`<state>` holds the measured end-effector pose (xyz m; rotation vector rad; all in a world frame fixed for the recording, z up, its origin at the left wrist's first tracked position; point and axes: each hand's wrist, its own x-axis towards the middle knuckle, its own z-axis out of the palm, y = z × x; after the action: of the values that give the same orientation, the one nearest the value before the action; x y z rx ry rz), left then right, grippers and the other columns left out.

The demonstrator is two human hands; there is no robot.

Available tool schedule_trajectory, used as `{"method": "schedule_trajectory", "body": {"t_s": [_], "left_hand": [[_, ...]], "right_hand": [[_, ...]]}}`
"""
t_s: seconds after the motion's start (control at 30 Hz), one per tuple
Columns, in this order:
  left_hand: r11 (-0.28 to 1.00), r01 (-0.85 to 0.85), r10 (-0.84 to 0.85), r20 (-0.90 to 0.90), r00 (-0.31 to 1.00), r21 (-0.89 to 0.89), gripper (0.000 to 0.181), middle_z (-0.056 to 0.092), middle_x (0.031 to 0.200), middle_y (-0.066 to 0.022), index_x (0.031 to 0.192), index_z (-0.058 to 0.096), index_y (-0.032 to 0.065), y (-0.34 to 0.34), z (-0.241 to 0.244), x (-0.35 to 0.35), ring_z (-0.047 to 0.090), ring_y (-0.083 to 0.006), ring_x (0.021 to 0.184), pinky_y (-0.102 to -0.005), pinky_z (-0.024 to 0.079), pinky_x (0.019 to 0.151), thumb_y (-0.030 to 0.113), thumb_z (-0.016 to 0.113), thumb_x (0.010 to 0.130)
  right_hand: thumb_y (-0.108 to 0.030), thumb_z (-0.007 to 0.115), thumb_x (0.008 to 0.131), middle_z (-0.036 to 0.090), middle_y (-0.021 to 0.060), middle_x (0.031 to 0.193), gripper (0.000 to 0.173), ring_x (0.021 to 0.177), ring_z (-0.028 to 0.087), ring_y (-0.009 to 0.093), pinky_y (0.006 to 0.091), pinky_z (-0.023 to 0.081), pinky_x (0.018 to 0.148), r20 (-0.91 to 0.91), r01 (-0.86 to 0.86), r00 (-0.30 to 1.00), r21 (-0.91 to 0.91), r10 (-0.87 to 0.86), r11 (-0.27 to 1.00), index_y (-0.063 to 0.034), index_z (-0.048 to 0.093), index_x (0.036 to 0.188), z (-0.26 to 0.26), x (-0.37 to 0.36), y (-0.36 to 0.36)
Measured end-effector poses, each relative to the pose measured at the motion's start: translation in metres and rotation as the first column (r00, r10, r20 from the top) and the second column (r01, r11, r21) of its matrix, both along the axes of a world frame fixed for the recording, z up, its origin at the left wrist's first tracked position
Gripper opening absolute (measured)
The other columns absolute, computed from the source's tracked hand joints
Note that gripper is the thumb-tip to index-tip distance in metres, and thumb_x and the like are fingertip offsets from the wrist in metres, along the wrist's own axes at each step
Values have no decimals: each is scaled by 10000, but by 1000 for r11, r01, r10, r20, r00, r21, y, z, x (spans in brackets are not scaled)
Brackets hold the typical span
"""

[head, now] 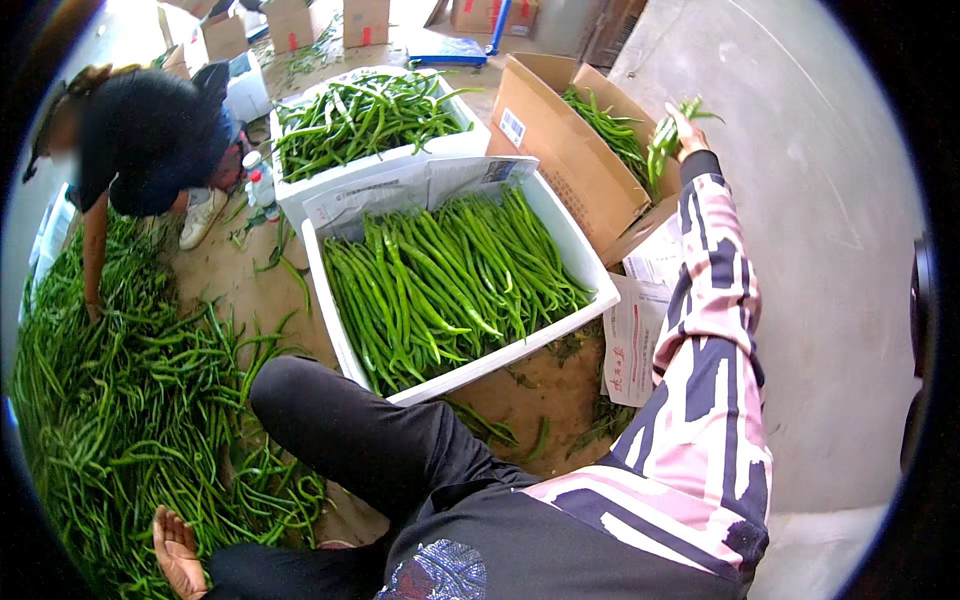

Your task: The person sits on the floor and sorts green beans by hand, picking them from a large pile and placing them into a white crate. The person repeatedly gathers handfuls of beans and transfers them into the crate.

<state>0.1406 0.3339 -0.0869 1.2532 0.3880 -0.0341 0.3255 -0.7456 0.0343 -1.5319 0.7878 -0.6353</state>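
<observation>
My right hand (686, 135), at the end of a patterned sleeve, grips a small bunch of green chili peppers (663, 150) at the edge of an open cardboard box (570, 161) that holds more peppers. My left hand (178, 553) lies palm up with nothing in it, beside a large heap of long green peppers (150, 420) on the floor. Before me stands a white foam box (480, 373) lined with newspaper, with long green peppers (450, 277) laid side by side in it.
A second foam box (375, 161) heaped with peppers stands behind the first. At the left a co-worker (142, 135) bends over the heap, one hand in it. Plastic bottles (259, 184), newspaper sheets (637, 337), a blue platform scale (448, 49) and a grey wall (810, 262) surround the boxes.
</observation>
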Motion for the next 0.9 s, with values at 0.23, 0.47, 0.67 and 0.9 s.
{"method": "schedule_trajectory", "body": {"t_s": [0.23, 0.47, 0.67, 0.9], "left_hand": [[943, -314, 310, 50, 949, 112, 466, 456, 1374, -164, 1354, 402, -62, 52, -51, -143, 480, -235, 1222, -354, 356, 1049, 240, 390, 999], [768, -603, 482, -426, 766, -215, 276, 627, 1024, -146, 1090, 588, -22, 35, -220, -263, 624, -255, 922, -377, 517, 848, 189, 589, 912], [593, -801, 673, -594, 440, 79, 318, 632, 881, -140, 961, 579, -22, -8, -270, -312, 633, -263, 846, -372, 527, 743, 252, 678, 833], [371, -261, 908, -288, 304, 891, 507, 636, 1030, -209, 1142, 579, 3, 58, -315, -361, 583, -405, 969, -480, 472, 819, 263, 690, 722]], "right_hand": [[-277, 660, 851, 662, 103, 949, 293, 915, 609, 215, 368, 508, 785, -59, -206, 978, -79, 202, 975, -40, 696, 1020, -110, 40, 35], [-237, 545, 932, 632, 126, 1100, 414, 890, 630, 208, 296, 528, 762, -391, -634, 772, -529, 501, 565, -21, 508, 1284, -35, 107, 241], [-188, 530, 932, 508, 187, 1285, 455, 1125, 565, 269, 342, 483, 960, -215, -728, 420, -660, 882, 186, 56, 446, 1307, -11, 170, 551], [-164, 585, 918, 611, 152, 1164, 406, 955, 642, 203, 313, 527, 836, -280, -873, -112, -431, 953, -229, 18, 517, 1275, -79, 44, 909]]}}
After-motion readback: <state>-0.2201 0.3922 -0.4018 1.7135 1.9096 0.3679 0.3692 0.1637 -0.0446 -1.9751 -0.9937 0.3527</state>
